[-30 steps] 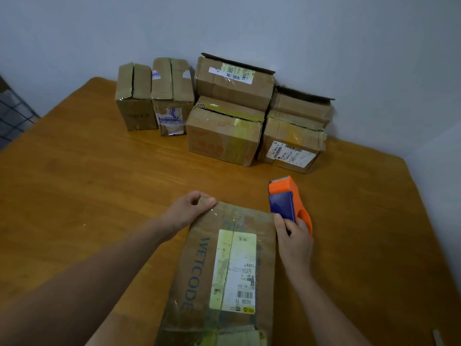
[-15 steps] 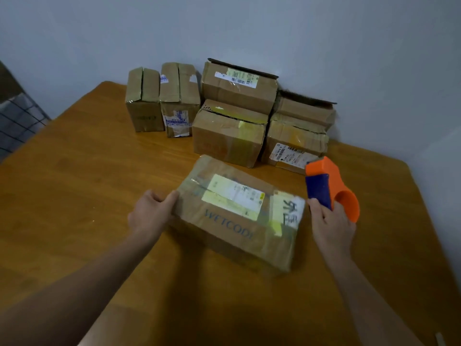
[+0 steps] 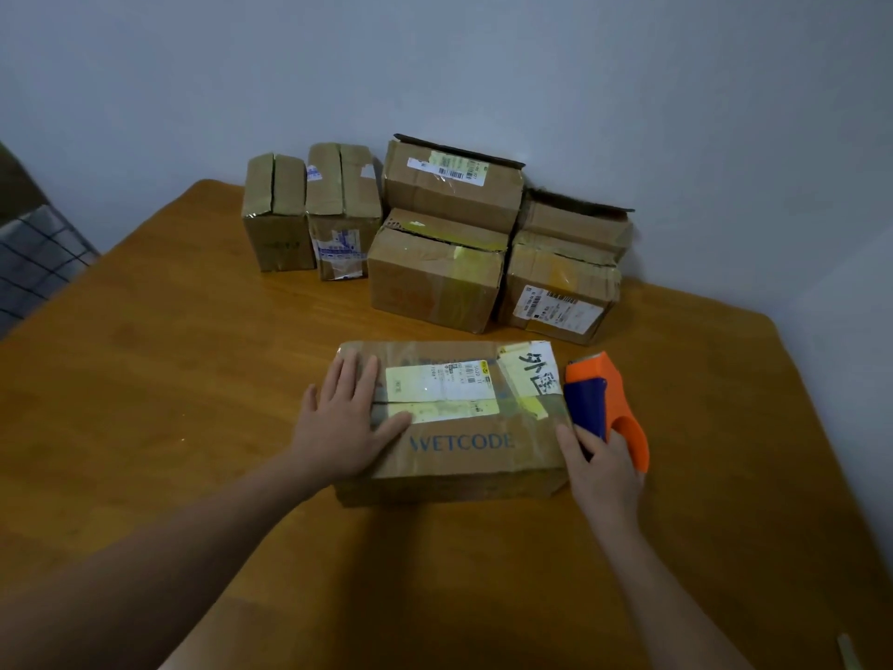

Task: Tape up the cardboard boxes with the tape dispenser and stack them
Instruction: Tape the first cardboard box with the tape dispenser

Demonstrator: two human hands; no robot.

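Along the far wall (image 3: pixel 483 65) boxes (image 3: pixel 435 278) sit part-stacked; our left hand (image 3: pixel 345 423) lies flat on the near box (image 3: pixel 459 447), right hand (image 3: pixel 604 471) grips the dispenser (image 3: pixel 604 398); taping seems unstarted.

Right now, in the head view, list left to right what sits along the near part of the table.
left hand flat on the box → WETCODE box → tape dispenser, gripped by the right hand

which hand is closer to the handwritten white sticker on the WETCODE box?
Right. The right hand, holding the tape dispenser, is at the right end of the box, just below the sticker. The left hand lies flat on the left end.
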